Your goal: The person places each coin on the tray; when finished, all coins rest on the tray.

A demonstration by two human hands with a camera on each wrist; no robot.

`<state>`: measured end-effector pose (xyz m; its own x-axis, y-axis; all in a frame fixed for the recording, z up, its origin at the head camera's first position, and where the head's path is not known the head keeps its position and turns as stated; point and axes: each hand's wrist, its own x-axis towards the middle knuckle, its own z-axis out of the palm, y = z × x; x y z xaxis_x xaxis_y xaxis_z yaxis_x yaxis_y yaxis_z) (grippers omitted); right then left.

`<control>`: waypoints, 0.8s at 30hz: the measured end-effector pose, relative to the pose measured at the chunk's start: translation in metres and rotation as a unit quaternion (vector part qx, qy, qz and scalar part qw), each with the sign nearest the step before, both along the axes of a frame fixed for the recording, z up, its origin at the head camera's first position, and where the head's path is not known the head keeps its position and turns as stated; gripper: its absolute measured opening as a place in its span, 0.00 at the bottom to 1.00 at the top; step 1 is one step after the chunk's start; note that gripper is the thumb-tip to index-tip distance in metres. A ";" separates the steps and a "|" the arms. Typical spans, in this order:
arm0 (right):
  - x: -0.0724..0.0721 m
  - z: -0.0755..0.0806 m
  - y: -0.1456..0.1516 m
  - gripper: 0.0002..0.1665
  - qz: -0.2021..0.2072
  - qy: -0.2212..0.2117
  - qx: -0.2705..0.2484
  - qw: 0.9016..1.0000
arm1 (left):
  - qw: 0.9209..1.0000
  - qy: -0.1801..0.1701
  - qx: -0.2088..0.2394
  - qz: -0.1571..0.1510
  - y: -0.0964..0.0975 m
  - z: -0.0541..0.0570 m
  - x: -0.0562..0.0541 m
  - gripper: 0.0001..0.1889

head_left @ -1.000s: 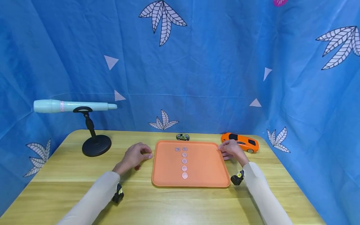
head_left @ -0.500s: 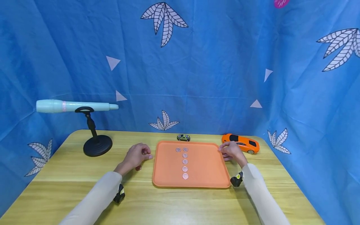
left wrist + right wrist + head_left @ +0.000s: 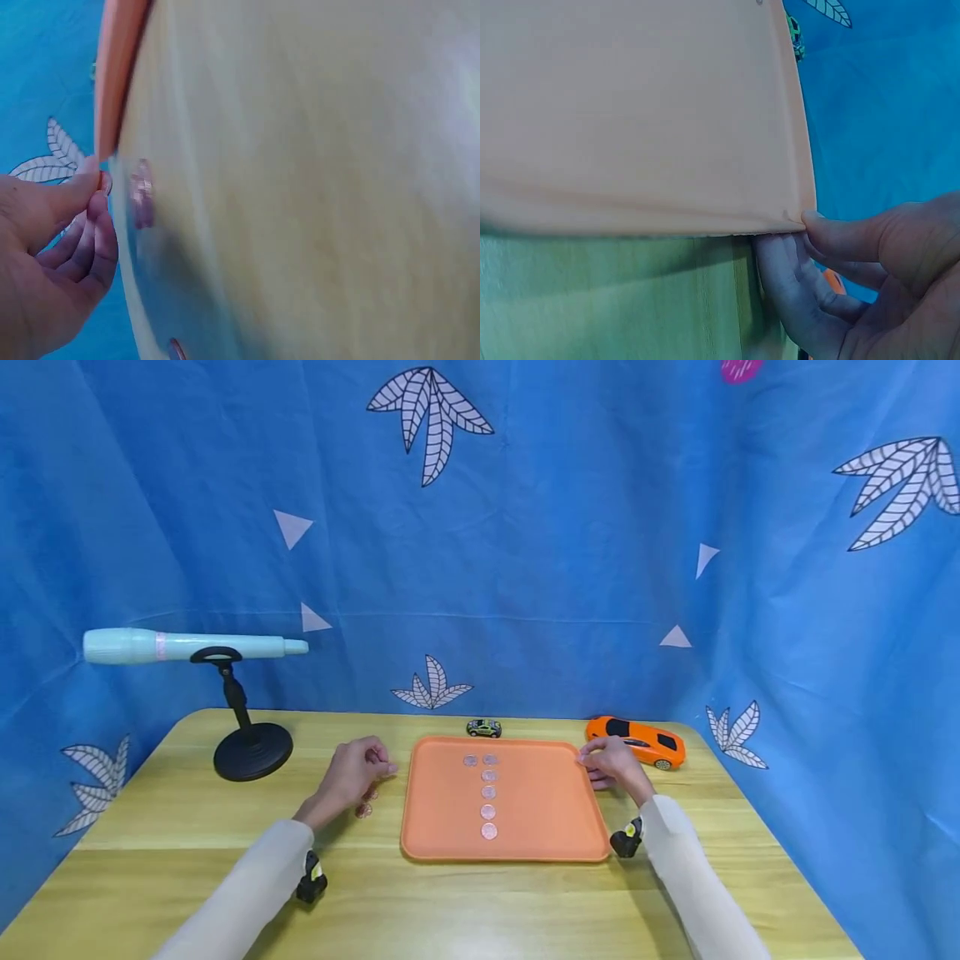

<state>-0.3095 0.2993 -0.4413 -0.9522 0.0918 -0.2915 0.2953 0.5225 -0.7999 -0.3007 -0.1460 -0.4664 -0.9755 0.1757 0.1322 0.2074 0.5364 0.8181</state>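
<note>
An orange tray [image 3: 540, 827] lies on the table, with several coins [image 3: 488, 812] in a column and one more beside its far end. Just left of the tray, my left hand [image 3: 352, 774] pinches a coin [image 3: 105, 182] between thumb and forefinger. Loose copper-coloured coins [image 3: 363, 810] lie on the table beneath that hand; the left wrist view shows some blurred coins [image 3: 141, 195] near its fingertips. My right hand [image 3: 617, 765] holds the tray's far right corner, thumb on the rim and fingers underneath in the right wrist view.
Behind the tray stands a small green toy car [image 3: 483, 728]. An orange toy car [image 3: 637, 742] sits beyond my right hand. At the back left, a light blue microphone [image 3: 195, 646] rests on a black stand [image 3: 253, 752]. A blue patterned cloth [image 3: 555, 568] surrounds the table.
My left hand has drawn slightly left and back from the tray's edge, uncovering another coin on the table. The right hand keeps its hold on the tray corner.
</note>
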 end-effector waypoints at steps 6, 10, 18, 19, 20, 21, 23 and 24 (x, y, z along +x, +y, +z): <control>-0.003 0.000 -0.004 0.17 0.000 0.006 0.007 1.000 | 0.997 0.000 0.071 0.022 0.005 0.013 -0.001 0.06; -0.003 0.001 -0.003 0.17 -0.002 0.004 0.009 1.000 | 0.989 -0.055 0.141 0.006 0.027 0.020 0.004 0.08; 0.000 0.001 -0.003 0.17 0.001 0.002 0.021 1.000 | 0.978 -0.100 0.179 -0.031 0.069 0.007 0.004 0.07; 0.000 0.001 -0.003 0.17 0.002 0.002 0.020 1.000 | 0.978 -0.105 0.177 -0.026 0.074 0.006 0.003 0.07; -0.001 0.000 -0.003 0.17 0.002 0.001 0.020 1.000 | 0.979 -0.109 0.173 -0.020 0.078 0.006 0.002 0.07; -0.001 0.000 -0.003 0.16 0.001 0.000 0.020 1.000 | 0.979 -0.113 0.170 -0.014 0.082 0.005 0.002 0.06; -0.002 -0.001 -0.003 0.16 -0.003 -0.003 0.020 1.000 | 0.982 -0.112 0.154 -0.005 0.089 0.006 0.002 0.06; -0.003 -0.002 -0.003 0.16 -0.007 -0.005 0.020 1.000 | 0.983 -0.110 0.145 -0.004 0.092 0.006 0.001 0.05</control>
